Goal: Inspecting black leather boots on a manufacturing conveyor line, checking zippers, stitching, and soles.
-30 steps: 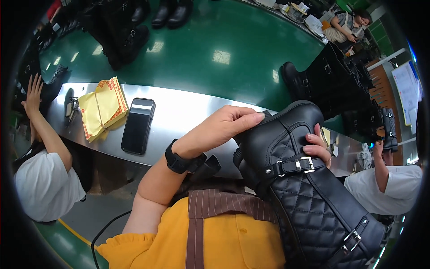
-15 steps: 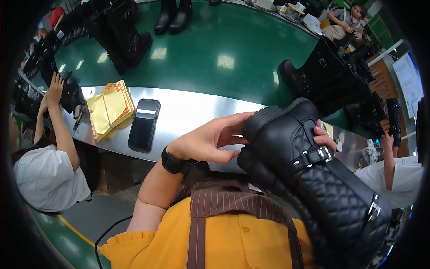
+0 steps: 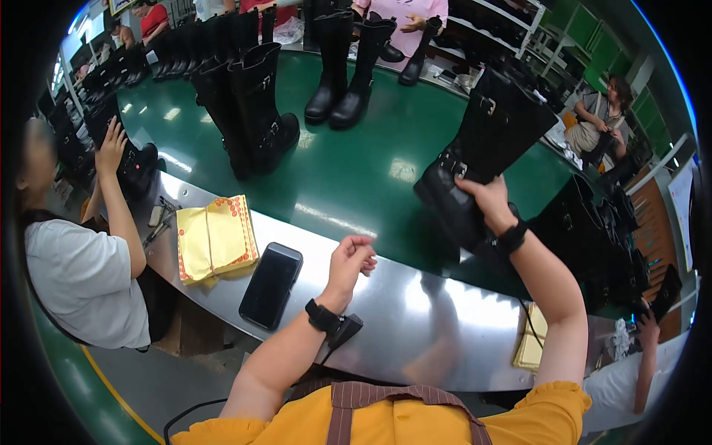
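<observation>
My right hand (image 3: 492,200) grips a black boot (image 3: 475,141) with buckled straps round its ankle, over the green surface at the right. The boot's toe points toward me and its shaft leans up to the right. A second boot seems to be beside it, mostly hidden. My left hand (image 3: 348,268) hangs over the metal edge (image 3: 386,311), fingers loosely curled, with nothing visible in them. Left of it lie a black phone (image 3: 271,285) and a banded stack of yellow printed paper (image 3: 215,241).
Black boots (image 3: 252,111) stand on the green table (image 3: 319,185), with another pair (image 3: 345,81) farther back. More boots (image 3: 586,222) crowd the right. A seated person in white (image 3: 85,278) handles boots at the left. Yellow papers (image 3: 532,337) lie beneath my right forearm.
The quilted boot held near my body is out of view. My right hand has reached forward and grips a boot over the green table. My left hand has let go. The view has shifted too.
</observation>
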